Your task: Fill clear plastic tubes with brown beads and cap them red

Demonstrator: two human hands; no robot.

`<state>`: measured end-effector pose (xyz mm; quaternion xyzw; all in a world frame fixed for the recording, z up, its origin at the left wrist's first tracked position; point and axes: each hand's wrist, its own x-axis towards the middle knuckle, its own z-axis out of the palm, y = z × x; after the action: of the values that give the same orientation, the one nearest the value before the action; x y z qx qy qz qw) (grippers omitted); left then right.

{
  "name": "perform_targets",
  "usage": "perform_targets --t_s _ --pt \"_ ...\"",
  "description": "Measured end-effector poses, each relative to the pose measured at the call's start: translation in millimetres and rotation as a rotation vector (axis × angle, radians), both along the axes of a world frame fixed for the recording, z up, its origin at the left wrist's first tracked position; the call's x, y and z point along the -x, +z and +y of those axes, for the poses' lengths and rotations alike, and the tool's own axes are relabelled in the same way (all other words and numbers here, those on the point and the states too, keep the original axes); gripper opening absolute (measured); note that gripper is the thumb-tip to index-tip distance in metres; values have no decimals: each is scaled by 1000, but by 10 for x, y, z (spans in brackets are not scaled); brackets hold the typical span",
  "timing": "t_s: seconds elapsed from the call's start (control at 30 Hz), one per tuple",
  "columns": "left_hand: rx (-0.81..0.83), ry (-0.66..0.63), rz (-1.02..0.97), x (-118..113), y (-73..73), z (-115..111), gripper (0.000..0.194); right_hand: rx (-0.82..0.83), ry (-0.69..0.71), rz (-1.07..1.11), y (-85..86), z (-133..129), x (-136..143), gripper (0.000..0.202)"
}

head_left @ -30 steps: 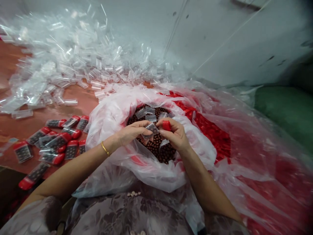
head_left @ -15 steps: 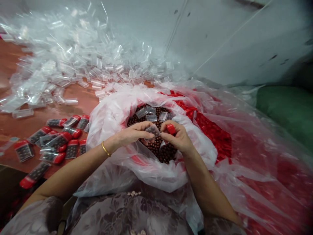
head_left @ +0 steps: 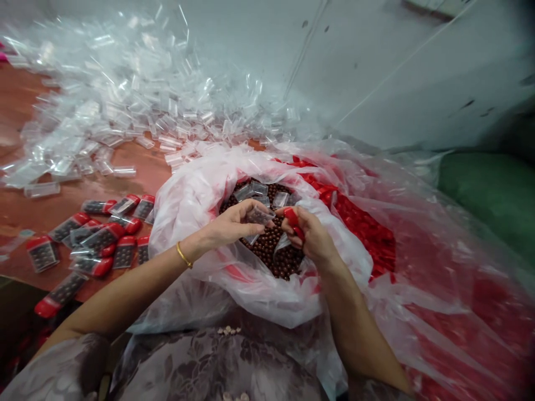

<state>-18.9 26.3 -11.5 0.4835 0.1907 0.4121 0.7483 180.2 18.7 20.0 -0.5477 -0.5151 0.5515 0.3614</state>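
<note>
Over an open white plastic bag [head_left: 179,209] of brown beads [head_left: 267,250], my left hand [head_left: 232,223] is closed round a clear container [head_left: 259,216] with dark beads inside. Just to its right, my right hand [head_left: 311,234] has red caps [head_left: 290,215] between its curled fingers, near the container's open-looking end. Several clear containers [head_left: 281,199] lie on the beads in the bag behind my hands.
Red-capped containers full of beads [head_left: 100,238] lie on the reddish table [head_left: 144,164] at left. A large heap of clear containers [head_left: 125,106] is behind them. Red pieces [head_left: 359,223] in clear plastic lie at right, beside a green surface [head_left: 489,195].
My right hand has turned, and a second red piece now shows in it. My left hand has tilted the container and moved slightly up. The view has shifted a little.
</note>
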Motion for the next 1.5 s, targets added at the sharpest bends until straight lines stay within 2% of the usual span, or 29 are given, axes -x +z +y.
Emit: perform_targets --t_s 0.07,0.17,0.27,0.37,0.47,0.57,0.77,0.97,1.1,1.17,1.23,1.3,1.4,1.5 --pt "-17 2 61 -9 7 -8 41 24 -13 71 34 -21 12 31" --pt "-62 -2 166 -11 40 -34 38 -69 -9 50 59 -72 57 23" --pt "-91 -6 218 -7 70 -58 38 -201 41 -57 42 -124 104 27" --pt "-97 -37 257 -9 66 -66 39 -428 43 -263 14 -163 134 32" --pt "-114 -32 252 -16 37 -65 39 -605 106 -440 -4 -189 157 37" --pt "-179 11 281 -19 20 -68 33 -686 171 -506 -35 -204 178 43" --pt "-360 199 455 6 28 -96 22 -811 299 -693 -108 -217 153 54" --pt "-464 149 563 40 27 -109 21 -946 400 -846 -110 -223 63 55" --pt "-498 96 573 31 61 -104 26 -868 414 -768 6 -192 32 44" --pt "-489 45 571 22 79 -106 32 -793 297 -604 51 -147 91 39" --pt "-474 12 626 16 99 -115 36 -653 105 -375 53 -82 211 52" --pt "-485 0 700 13 122 -130 37 -466 -20 -141 16 -10 362 64" --pt "-559 -4 790 3 152 -156 31 -235 33 21 -57 68 541 76" --pt "-681 40 916 -20 151 -179 26 -146 178 -63 -110 93 601 84"
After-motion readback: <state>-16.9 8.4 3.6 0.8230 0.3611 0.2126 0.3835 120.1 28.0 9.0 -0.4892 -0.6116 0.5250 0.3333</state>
